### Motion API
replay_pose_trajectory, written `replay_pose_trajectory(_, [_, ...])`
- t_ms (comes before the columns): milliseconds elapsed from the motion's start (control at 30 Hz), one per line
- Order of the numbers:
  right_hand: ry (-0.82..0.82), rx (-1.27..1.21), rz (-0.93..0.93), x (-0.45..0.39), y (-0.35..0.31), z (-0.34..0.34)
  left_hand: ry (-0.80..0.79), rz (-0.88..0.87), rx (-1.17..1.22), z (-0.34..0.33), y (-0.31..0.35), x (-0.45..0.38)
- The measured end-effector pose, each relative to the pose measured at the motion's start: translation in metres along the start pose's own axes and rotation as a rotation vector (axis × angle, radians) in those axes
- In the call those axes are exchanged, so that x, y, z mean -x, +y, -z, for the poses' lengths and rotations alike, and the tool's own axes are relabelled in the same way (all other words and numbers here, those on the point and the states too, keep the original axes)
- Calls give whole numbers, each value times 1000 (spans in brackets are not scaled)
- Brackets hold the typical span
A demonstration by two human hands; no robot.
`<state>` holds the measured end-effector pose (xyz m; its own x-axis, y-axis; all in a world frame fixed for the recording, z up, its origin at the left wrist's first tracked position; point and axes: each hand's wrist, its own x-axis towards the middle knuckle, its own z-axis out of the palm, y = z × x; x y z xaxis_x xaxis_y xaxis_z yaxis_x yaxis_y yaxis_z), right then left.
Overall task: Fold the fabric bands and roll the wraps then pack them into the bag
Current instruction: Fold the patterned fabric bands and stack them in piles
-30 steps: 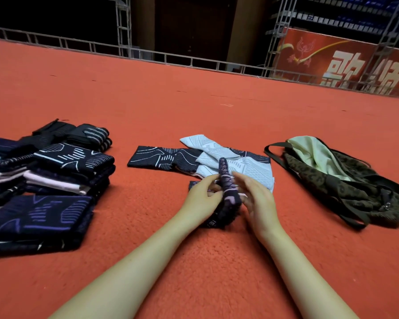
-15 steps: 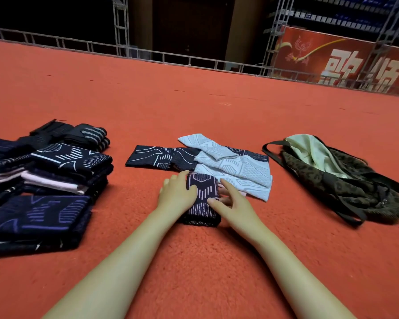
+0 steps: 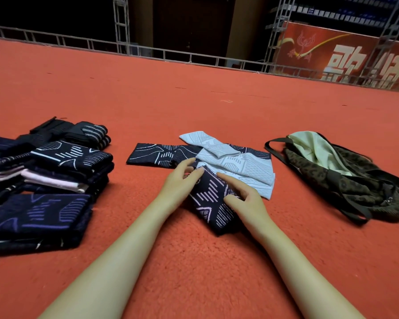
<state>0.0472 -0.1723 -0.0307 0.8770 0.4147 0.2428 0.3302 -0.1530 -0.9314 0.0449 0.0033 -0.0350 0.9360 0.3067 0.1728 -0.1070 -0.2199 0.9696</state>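
At frame centre, the folded dark navy fabric band with pale line pattern (image 3: 211,199), pressed flat half a second ago, has been skewed diagonally. Left hand (image 3: 179,183) and right hand (image 3: 242,199) rest on it, fingers loosely spread, nothing gripped. Packing seems next. One leopard-print bag (image 3: 359,187) is seen at right; one folded stack (image 3: 55,180) at left.

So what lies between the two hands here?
In the head view, a folded dark patterned band lies on the red carpet between the left hand and right hand.
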Motion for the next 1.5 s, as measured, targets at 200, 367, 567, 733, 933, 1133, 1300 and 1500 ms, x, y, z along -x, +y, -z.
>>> replay_pose_trajectory(200, [64,82,22,2,4,6,-145,-68,-41,2,0,3])
replay_pose_trajectory(367, [118,262,-32,-6,18,8,10,-145,-119,-1,-6,6])
replay_pose_trajectory(567, [44,443,-95,1,12,5,149,-96,-122,2,-3,19])
replay_pose_trajectory(733, [90,370,-109,17,-8,-4,-12,-155,-394,22,15,55])
replay_pose_trajectory(933, [-83,-59,-91,28,-54,-68,136,-299,-449,111,47,107])
replay_pose_trajectory(1133, [-72,-311,-174,12,-96,-171,390,-289,-638,204,55,136])
replay_pose_trajectory(1300, [132,-65,-151,15,-88,-237,415,-174,-921,237,25,158])
replay_pose_trajectory(1500, [62,93,-42,19,-64,-239,288,-161,-1225,238,1,161])
